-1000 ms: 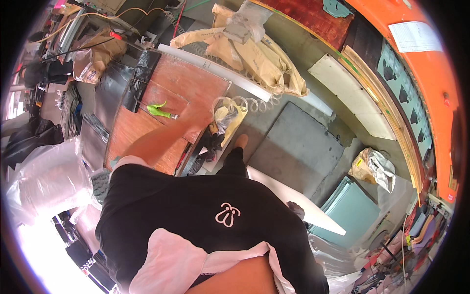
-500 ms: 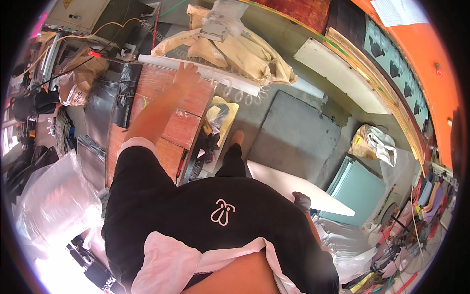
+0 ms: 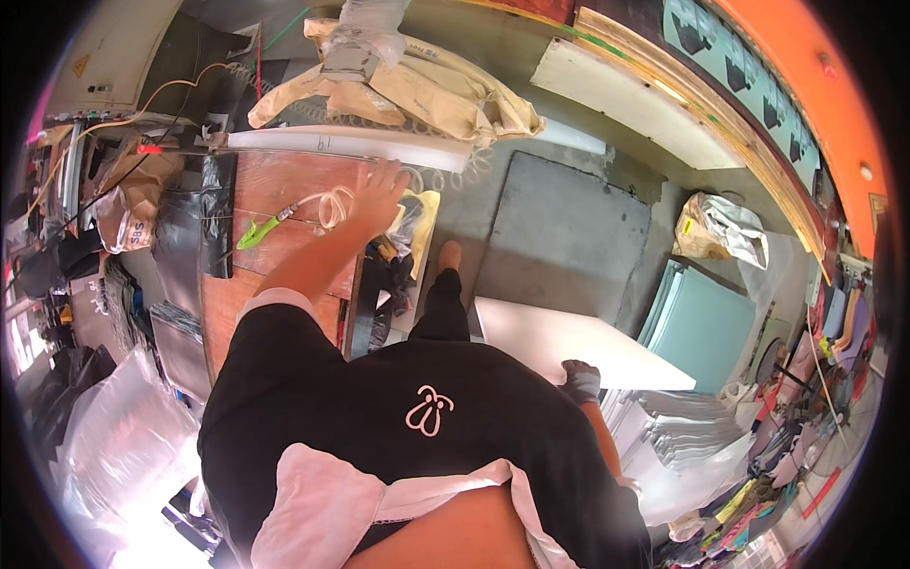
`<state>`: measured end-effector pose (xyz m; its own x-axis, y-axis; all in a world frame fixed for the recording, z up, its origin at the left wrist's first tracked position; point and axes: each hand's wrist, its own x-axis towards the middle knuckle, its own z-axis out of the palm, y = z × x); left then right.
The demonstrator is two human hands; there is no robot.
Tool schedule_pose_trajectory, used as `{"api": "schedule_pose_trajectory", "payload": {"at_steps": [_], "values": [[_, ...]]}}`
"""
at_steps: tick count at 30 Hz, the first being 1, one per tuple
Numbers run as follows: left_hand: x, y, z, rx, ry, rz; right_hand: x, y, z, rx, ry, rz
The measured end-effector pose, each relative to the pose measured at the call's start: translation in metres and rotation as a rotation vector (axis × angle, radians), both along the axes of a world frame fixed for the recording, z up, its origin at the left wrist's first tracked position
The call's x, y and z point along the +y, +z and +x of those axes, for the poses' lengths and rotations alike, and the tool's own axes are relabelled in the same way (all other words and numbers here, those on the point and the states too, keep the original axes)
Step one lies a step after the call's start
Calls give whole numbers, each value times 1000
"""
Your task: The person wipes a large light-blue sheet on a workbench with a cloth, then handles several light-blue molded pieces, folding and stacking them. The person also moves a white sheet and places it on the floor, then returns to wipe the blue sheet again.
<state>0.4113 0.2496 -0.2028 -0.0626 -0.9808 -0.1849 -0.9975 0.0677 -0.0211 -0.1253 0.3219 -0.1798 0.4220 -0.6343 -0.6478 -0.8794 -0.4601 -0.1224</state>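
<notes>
My left hand (image 3: 377, 197) reaches out over the right edge of a red-brown wooden table (image 3: 261, 185). Its fingers are stretched out and I see nothing held in them. Close beside its wrist lies a pale coiled hose (image 3: 332, 207), joined to a green air blow gun (image 3: 261, 230) on the tabletop. Low on my right side, my right hand (image 3: 581, 381), in a grey glove, is closed on the near edge of a large white board (image 3: 578, 341). The board is tilted, and its lower side is hidden.
Beyond the table, brown paper sacks (image 3: 455, 90) lie by a long white roll (image 3: 351, 145). A dark grey slab (image 3: 564, 237) covers the floor ahead. Pale teal sheets (image 3: 701, 318) and a stack of white sheets (image 3: 673, 431) stand at right. Clear plastic (image 3: 128, 427) lies at left.
My left hand has moved nearer and slightly right, from the table's far edge to its right edge. The green air blow gun and coiled hose now show on the table. My right hand stays at the board.
</notes>
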Motion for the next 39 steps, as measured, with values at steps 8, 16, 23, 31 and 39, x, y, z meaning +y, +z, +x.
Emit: {"api": "schedule_pose_trajectory", "payload": {"at_steps": [8,16,23,31,39], "values": [[-7,-54,-33,-196,-46,-158,0,-1,0,21,14,19],[-27,-68,-1,-234,-36,-72,13,0,-4,18,-4,30],[-35,-75,-2,-469,109,266,16,-3,-4,44,2,8],[-64,-55,-11,-165,75,673,14,2,0,102,-17,43],[-93,-3,-3,654,299,1019,14,0,-1,71,-48,24]]}}
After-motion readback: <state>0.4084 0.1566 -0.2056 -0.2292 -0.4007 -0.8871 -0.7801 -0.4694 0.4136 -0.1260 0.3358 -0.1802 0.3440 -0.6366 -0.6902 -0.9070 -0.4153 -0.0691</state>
